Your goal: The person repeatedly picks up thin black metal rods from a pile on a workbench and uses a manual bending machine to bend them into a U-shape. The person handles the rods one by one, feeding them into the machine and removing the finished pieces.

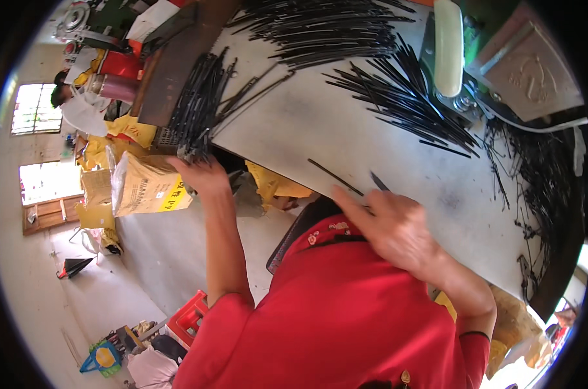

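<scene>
My left hand (206,176) is at the near end of an upright bundle of thin black strips (197,104) on the table's left edge. Its fingers close around the strips' lower ends and are partly hidden. Over the near edge of the table, my right hand (398,228) grips a small knife (379,181); only its dark pointed blade shows past the fingers. A single black strip (335,176) lies slanted on the pale tabletop (274,129), its near end running in beside my right fingers. The right index finger stretches toward that strip.
Large heaps of black strips (326,29) lie at the back, with another fanned pile (411,97) at right. A metal device with a pale green handle (448,48) stands beyond. Tangled black scraps (534,175) cover the right edge. A paper sack (148,185) stands left of the table.
</scene>
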`<state>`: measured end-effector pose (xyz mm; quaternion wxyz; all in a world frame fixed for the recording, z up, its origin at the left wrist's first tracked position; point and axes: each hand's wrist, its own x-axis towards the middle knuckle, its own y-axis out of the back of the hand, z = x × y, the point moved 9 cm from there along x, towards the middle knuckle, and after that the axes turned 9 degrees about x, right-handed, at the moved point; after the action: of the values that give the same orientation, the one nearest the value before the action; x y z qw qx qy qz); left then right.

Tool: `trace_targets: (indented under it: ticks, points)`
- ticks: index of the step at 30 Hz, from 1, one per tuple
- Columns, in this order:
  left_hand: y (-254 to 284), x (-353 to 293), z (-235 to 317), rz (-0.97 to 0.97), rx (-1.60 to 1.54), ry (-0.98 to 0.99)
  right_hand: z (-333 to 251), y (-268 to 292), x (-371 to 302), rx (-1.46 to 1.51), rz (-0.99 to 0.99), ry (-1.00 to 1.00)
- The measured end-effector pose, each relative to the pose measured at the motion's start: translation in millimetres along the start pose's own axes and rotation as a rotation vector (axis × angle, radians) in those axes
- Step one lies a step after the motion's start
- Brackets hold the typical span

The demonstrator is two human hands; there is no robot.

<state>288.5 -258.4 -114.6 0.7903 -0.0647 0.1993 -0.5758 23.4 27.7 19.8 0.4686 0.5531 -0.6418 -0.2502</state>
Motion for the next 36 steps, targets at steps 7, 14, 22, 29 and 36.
trace_targets:
  ticks: [7,14,22,29,36]
  points:
    - [-37,-19,52,0.03,0.081,-0.348,21,-24,11,0.172,0.018,-0.122]
    - [-168,-120,53,-0.544,1.368,-1.258,32,-30,6,0.206,0.033,-0.164]
    - [-159,-62,56,-0.3,1.416,-1.381,49,-21,5,0.145,0.122,-0.406]
    - [-221,-133,95,-0.583,0.613,-1.058,75,-24,-11,0.094,0.101,-0.499]
    - [-245,-380,163,-1.55,-0.096,-1.701,83,-12,-26,0.193,0.181,-0.56]
